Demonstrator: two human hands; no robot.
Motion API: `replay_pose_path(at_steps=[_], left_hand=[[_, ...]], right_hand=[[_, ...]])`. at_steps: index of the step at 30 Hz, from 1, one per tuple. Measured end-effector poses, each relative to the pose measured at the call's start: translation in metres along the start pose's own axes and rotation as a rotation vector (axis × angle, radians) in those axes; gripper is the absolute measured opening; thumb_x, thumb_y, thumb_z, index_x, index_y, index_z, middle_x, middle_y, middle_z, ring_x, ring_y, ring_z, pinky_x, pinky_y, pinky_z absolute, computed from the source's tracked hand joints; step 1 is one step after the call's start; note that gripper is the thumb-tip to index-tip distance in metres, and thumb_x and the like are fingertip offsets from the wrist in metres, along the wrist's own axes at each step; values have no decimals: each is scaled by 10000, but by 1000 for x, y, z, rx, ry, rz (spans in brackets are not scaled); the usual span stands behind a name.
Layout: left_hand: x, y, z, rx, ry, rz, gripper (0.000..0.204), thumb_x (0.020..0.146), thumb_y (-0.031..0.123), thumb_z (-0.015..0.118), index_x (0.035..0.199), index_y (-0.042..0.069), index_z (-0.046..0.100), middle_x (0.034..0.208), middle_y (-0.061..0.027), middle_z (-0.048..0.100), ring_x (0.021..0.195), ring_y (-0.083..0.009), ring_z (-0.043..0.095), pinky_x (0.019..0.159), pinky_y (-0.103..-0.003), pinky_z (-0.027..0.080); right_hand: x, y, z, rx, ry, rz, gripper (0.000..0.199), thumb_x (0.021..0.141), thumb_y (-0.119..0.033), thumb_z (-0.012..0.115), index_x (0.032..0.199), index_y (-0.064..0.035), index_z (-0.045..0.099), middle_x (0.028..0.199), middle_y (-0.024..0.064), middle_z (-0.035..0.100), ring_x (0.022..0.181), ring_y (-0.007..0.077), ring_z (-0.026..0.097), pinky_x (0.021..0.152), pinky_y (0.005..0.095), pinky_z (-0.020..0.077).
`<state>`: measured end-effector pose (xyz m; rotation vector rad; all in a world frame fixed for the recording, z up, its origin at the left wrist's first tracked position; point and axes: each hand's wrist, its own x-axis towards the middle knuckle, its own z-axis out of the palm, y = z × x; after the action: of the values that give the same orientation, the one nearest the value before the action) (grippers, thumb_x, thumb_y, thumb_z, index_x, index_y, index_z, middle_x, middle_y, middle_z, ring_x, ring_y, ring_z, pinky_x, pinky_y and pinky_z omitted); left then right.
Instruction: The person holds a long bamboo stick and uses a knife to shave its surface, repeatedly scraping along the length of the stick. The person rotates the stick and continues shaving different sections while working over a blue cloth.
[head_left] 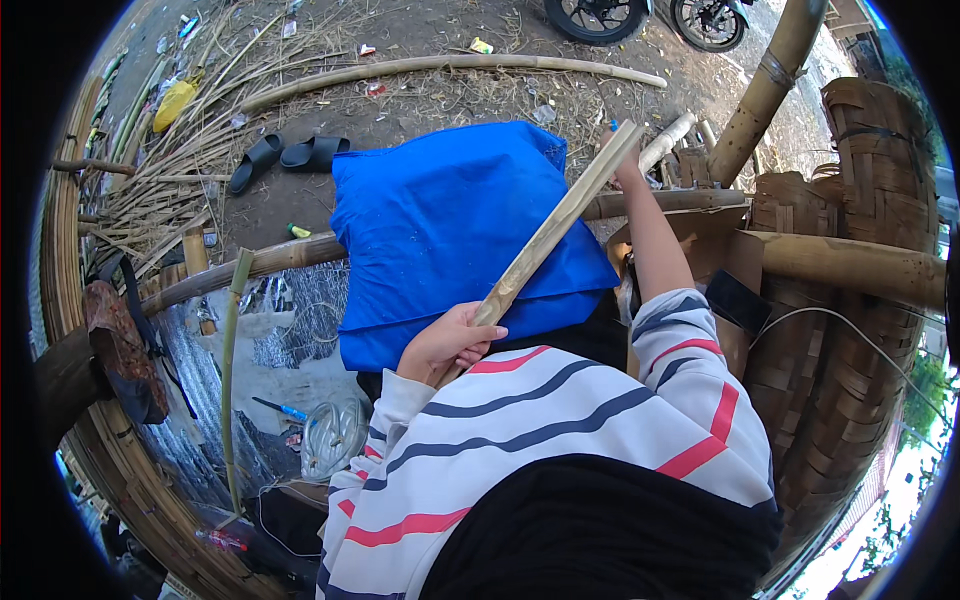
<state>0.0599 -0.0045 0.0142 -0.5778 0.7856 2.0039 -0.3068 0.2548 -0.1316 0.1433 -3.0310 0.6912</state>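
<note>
A pale split bamboo strip (550, 235) slants from my lap up to the right across a blue cloth (450, 220) spread over my legs. My left hand (452, 338) is closed round the strip's lower part, close to my body. At the strip's far end, my right hand (629, 170) is stretched out and partly hidden behind it. Its fingers look curled, but what they hold is not plain. A small blue bit shows just above that hand.
Behind the cloth runs a horizontal bamboo pole (290, 256). Black sandals (315, 154) and a long bamboo pole (450, 63) lie on the littered ground. Woven bamboo panels (840, 340) stand at right, near a dark phone-like slab (738, 302). A coil of clear line (334, 438) lies at left.
</note>
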Motion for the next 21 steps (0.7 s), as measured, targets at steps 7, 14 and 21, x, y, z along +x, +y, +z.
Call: replay_pose_path(at_steps=[7,14,21], left_hand=[[-14,29,10,73,142,174,240,869,117,675,1019,78,492,587,61,391,425,-4,327,365,-173,256],[10,33,10,341,423,356,248,870,170,669,1048,44,551,613,24,456,456,-52,410,392,-211,316],[33,14,12,913,726,569,322,866,255,658,910,-35,525,787,-257,601,724,-432,581,613,-431,460]], right_hand=[[-30,-72,-61,1199,-314,627,356,916,-269,544,617,-148,394,507,-42,315,373,103,262,374,290,228],[-85,-117,-100,655,-186,288,368,921,-300,556,631,-77,529,490,36,489,404,198,447,431,359,376],[-124,-131,-93,-249,-208,-140,278,894,-279,537,854,-30,654,840,210,660,780,386,650,710,489,512]])
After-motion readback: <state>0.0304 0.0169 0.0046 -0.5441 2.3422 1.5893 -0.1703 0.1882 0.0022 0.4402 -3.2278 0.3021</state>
